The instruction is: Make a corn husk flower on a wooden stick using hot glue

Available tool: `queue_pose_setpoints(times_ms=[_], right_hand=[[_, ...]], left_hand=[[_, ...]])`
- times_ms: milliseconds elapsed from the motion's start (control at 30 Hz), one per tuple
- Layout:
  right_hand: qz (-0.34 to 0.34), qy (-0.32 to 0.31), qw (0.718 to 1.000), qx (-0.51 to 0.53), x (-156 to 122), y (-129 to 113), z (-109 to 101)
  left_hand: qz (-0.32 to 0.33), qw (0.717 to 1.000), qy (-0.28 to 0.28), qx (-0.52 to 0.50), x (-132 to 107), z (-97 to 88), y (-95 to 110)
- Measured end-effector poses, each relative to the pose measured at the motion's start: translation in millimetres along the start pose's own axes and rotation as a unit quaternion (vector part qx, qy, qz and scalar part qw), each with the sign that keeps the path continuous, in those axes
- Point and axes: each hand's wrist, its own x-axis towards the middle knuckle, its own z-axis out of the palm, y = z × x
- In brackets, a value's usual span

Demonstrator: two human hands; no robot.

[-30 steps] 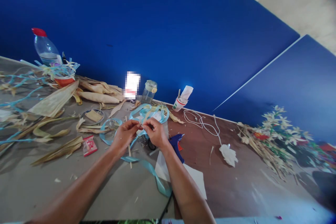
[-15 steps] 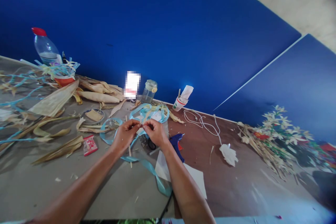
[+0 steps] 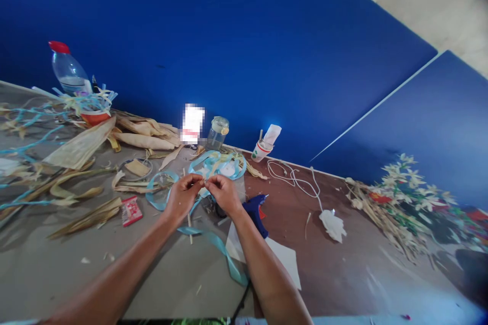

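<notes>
My left hand (image 3: 184, 194) and my right hand (image 3: 224, 194) meet fingertip to fingertip above the table, both in a pinch. What they hold between them is too small to make out; a pale bit shows at the fingertips. Light blue ribbon (image 3: 156, 197) lies in loops behind and left of the hands, and a longer twisted length (image 3: 221, 248) runs below them. Beneath my right wrist is a blue glue gun (image 3: 256, 216), partly over white paper (image 3: 284, 259). A thin pale stick (image 3: 190, 231) lies under my left hand.
Dried corn husks (image 3: 147, 140) spread over the left side, near a red packet (image 3: 131, 210). At the back stand a red-capped bottle (image 3: 70, 71), a clear jar (image 3: 217, 134) and a paper cup (image 3: 261, 151). A white cable (image 3: 292, 176) and husk flowers (image 3: 406, 177) are to the right.
The pale strip that stood up above my fingertips no longer shows clearly. Both hands stay pinched together in nearly the same place; the view has shifted slightly.
</notes>
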Motion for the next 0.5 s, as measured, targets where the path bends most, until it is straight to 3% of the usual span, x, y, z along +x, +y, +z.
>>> queue_pose_setpoints(times_ms=[267, 500], right_hand=[[0.031, 0.011, 0.999, 0.031, 0.3, 1.8, 1.8], [0.049, 0.004, 0.994, 0.098, 0.8, -1.2, -0.2]], left_hand=[[0.026, 0.999, 0.008, 0.022, 1.0, -0.1, -3.6], [-0.006, 1.0, 0.009, 0.002, 1.1, 0.2, -0.9]])
